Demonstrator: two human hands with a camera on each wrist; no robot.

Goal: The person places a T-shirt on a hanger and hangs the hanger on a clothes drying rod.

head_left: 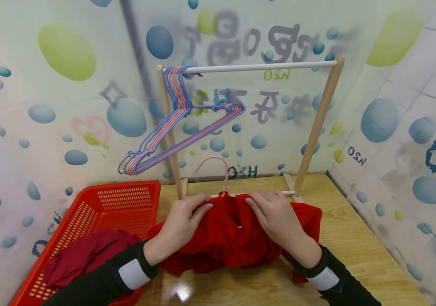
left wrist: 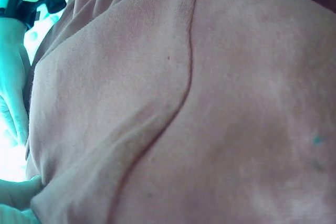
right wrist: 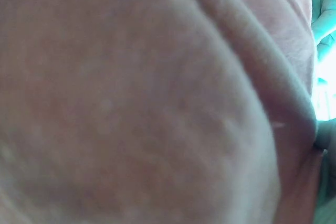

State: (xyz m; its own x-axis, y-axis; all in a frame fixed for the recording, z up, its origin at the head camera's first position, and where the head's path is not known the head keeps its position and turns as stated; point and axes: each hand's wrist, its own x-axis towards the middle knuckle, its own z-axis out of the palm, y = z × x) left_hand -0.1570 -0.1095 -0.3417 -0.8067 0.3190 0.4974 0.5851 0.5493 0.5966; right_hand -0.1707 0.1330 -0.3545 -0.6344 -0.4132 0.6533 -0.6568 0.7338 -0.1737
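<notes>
A red top [head_left: 225,242] is spread in front of me, a pink hanger [head_left: 225,174] in its neck with the hook standing up out of the collar. My left hand [head_left: 181,223] pinches the top's left shoulder between thumb and fingers. On the other shoulder my right hand [head_left: 279,216] grips the cloth in the same way, a sleeve hanging beyond it. Cloth of the top [left wrist: 121,87] fills most of the left wrist view, with fingertips at the lower left edge. In the right wrist view, folds of the cloth [right wrist: 157,103] cover nearly everything. The hanger's arms are hidden inside the top.
A rack with a white rail [head_left: 264,67] and wooden posts [head_left: 319,123] stands behind the top. Several blue and pink hangers [head_left: 179,110] hang at its left end. At left, a red basket [head_left: 126,197] holds dark red cloth [head_left: 92,253]. A patterned sheet surrounds the wooden table [head_left: 352,238].
</notes>
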